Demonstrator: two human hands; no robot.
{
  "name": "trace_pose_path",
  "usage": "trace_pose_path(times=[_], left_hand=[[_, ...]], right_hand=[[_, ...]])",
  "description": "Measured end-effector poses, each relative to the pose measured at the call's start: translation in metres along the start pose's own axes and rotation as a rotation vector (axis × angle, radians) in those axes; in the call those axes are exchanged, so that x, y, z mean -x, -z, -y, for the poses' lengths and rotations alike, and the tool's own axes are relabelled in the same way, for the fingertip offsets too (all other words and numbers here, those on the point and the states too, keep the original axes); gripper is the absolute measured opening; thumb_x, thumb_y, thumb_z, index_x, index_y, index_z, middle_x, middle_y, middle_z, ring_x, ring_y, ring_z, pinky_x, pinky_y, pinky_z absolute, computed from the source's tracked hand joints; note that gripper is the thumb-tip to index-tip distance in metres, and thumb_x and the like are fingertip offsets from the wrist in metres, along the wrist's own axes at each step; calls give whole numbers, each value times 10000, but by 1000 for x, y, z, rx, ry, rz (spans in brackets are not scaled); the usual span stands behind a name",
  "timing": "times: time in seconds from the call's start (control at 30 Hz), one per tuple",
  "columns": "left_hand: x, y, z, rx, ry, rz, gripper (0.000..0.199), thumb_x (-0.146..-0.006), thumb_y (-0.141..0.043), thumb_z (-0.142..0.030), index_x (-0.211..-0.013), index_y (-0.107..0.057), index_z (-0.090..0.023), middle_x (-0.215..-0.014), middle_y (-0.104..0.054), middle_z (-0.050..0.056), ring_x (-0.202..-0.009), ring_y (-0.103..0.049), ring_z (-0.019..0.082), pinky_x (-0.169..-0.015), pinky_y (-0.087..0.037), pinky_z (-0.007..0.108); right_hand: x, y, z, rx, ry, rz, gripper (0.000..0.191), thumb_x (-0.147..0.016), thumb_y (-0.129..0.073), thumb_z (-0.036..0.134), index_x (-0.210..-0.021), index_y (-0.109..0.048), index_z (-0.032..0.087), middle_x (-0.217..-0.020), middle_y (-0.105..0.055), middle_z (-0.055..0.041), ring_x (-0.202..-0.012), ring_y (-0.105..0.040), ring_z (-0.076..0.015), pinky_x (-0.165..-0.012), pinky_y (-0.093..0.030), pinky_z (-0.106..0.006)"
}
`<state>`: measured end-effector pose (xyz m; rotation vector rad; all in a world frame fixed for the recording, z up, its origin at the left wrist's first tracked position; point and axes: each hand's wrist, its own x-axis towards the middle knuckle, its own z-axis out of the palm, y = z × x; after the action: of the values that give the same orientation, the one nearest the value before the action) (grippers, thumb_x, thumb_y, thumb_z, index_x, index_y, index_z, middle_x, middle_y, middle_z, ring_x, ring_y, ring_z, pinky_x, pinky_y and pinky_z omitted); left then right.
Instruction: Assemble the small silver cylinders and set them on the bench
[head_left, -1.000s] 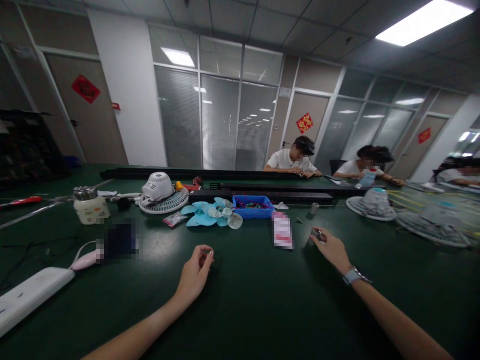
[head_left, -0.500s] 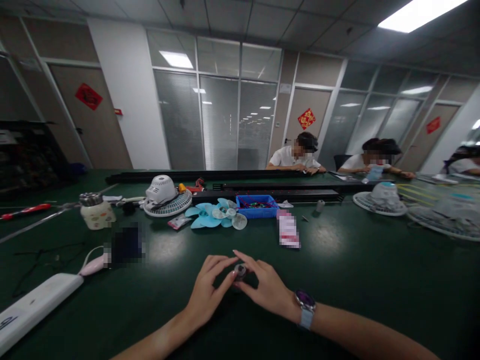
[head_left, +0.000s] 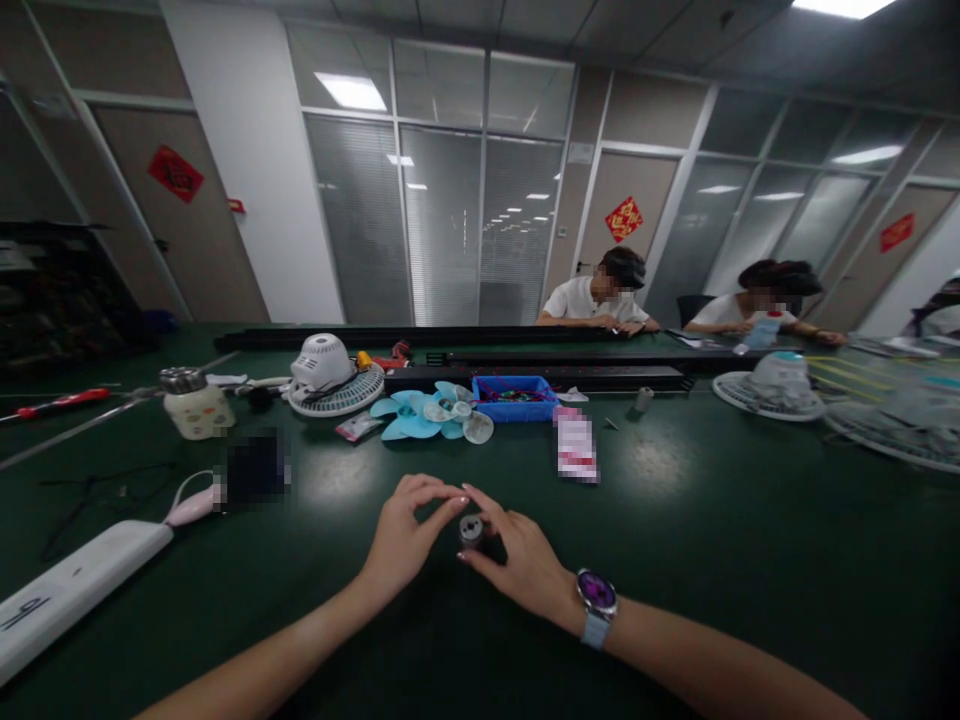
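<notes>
A small grey metal cylinder stands on the green table between my two hands, its round end with dark holes facing up. My right hand curls around it from the right, the thumb at its near side and the fingers behind; a watch is on that wrist. To the left, my left hand has its thumb and index fingertips pinched together just above and behind the cylinder, apart from its body. Whatever those fingertips hold, if anything, is too small to make out.
Beyond my hands lie blue fan blades, a blue bin of wires and a pink packet. A fan housing, a jar and a white power strip are leftward. Another metal cylinder stands farther back. Co-workers sit opposite.
My left thumb has come off the cylinder and moved up to meet the index fingertip. More of the cylinder's top shows now. The view has tilted slightly down.
</notes>
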<state>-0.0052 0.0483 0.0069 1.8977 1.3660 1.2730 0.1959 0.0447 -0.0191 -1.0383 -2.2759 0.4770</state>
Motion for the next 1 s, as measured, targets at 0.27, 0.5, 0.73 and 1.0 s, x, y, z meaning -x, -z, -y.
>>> trace_pose_path(times=[0.27, 0.5, 0.73, 1.0], left_hand=[[13, 0, 33, -236, 102, 184, 217, -804, -651, -466, -898, -796, -334, -788, -677, 62, -833, -542, 266, -749, -391, 365], [13, -4, 38, -287, 92, 244, 274, -815, -643, -516, -1007, -766, -364, -833, -684, 52, -855, -552, 272, -736, -385, 349], [11, -5, 39, -141, 160, 149, 457, -913, -434, -544, -1161, -690, -256, -850, -674, 44, -783, -597, 237, -692, -427, 325], [12, -6, 41, -29, 213, -17, 364, -914, -377, -451, -996, -636, -209, -709, -598, -2, -674, -587, 199, -636, -424, 289]], right_hand=[[2, 1, 4, -15, 21, -19, 721, -866, -643, 364, -1498, -297, 336, -1205, -662, -31, -1013, -647, -211, -944, -492, -414], [4, 80, -68, 59, -261, -424, 638, -902, -547, 439, -1482, -338, 276, -1087, -706, -51, -921, -691, -216, -842, -539, -378], [35, 144, -173, 402, -595, -597, 647, -892, -494, 440, -1472, -336, 200, -1022, -731, -102, -859, -707, -285, -727, -537, -389], [37, 137, -157, 573, -485, -554, 680, -906, -484, 433, -1482, -309, 117, -1321, -584, -193, -1164, -585, -341, -943, -468, -503]])
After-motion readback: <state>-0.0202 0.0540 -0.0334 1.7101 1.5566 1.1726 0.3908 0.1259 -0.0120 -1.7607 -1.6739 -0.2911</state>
